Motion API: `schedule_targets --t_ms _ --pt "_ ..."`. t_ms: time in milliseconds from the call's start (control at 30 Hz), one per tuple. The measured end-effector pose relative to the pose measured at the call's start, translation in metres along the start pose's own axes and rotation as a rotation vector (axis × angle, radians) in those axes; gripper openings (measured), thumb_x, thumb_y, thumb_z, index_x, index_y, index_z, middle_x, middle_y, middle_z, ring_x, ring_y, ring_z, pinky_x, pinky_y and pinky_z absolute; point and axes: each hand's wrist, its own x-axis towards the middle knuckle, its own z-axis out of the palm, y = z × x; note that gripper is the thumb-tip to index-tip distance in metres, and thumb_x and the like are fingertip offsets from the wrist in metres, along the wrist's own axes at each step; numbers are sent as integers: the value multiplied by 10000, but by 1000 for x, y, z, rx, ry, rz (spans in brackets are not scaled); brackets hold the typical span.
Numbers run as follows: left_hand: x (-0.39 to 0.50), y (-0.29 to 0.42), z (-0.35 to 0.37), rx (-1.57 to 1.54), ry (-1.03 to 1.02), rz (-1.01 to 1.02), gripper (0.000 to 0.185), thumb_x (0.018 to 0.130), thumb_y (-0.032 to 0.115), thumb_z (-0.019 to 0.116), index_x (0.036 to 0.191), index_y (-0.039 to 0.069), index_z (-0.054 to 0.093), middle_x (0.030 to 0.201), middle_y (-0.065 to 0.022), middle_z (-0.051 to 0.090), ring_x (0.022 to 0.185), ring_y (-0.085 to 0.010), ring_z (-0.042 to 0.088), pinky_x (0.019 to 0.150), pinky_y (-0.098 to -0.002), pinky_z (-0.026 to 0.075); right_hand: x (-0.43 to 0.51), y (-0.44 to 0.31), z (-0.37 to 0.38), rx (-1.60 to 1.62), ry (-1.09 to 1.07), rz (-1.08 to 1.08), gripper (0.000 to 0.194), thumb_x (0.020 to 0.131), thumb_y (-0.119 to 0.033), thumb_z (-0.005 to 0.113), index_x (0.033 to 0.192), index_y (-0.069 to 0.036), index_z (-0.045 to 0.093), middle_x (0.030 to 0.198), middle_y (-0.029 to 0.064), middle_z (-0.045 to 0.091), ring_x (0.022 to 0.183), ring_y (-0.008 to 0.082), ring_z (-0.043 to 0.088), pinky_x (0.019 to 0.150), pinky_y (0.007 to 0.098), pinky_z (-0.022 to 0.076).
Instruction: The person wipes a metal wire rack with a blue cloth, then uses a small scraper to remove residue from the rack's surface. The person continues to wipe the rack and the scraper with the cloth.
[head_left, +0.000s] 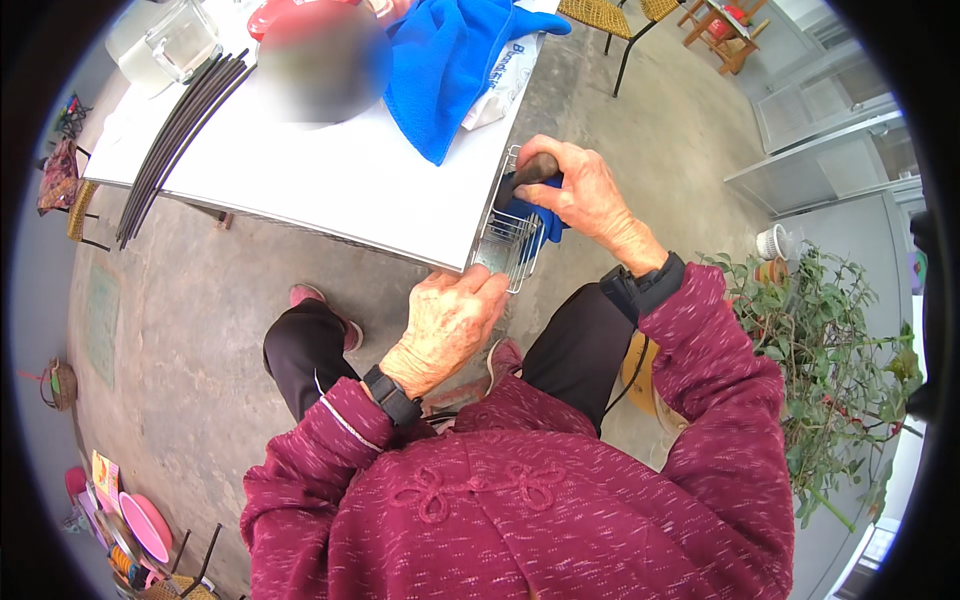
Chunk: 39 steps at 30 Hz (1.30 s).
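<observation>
A metal wire basket (523, 241) hangs along the right edge of the white table (315, 187), by its near corner. My left hand (450, 322) grips the near end of this basket, its fingertips partly hidden beyond the knuckles. Between the thumb and fingers of my right hand (589, 191) is a dark brown handle (537, 169) of a tool. The tool's darker part points down into the far end of the basket, so its kind cannot be told. Blue fabric (555, 217) shows under my right hand at the basket's outer side.
On the table lie a bundle of dark thin rods (184, 142), overhanging the front edge, a blue cloth (442, 75) and a printed packet (502, 82). A clear glass container (176, 45) stands at the far left. A leafy plant (817, 337) is on my right.
</observation>
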Motion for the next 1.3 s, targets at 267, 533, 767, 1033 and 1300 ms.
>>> schedule_targets --t_ms 267,533,767,1033,1300 --pt "0 1 2 38 -12 -2 125 780 155 702 842 109 605 711 -34 538 569 -234 579 571 -335 466 6 -12 5 -272 36 28 255 733 -233 704 892 -49 627 754 72 652 727 216 629 672 324 490" --pt "1 -2 3 26 -5 15 130 789 159 703 849 100 604 714 -36 539 586 -228 587 579 -329 467 5 -3 3 -80 -25 -3 257 738 -196 705 946 -102 588 791 40 639 765 202 607 737 326 455" --pt "-1 0 3 19 26 25 161 802 181 697 898 96 601 724 -42 525 612 -223 588 587 -330 471 -9 -3 8 -403 156 -222 240 737 -233 705 921 -140 583 793 5 625 816 210 567 815 340 358" --pt "0 1 5 28 18 30 171 829 225 684 844 94 575 716 -45 517 615 -217 587 584 -329 480 18 -16 12 -368 83 96 337 674 -287 666 832 8 623 710 184 639 717 360 628 687 432 474" --pt "2 -4 4 93 19 62 230 838 284 672 760 101 557 674 -37 504 572 -204 573 529 -308 452 18 -12 9 -274 40 128 315 692 -239 671 867 17 617 750 195 646 721 351 630 672 411 484"
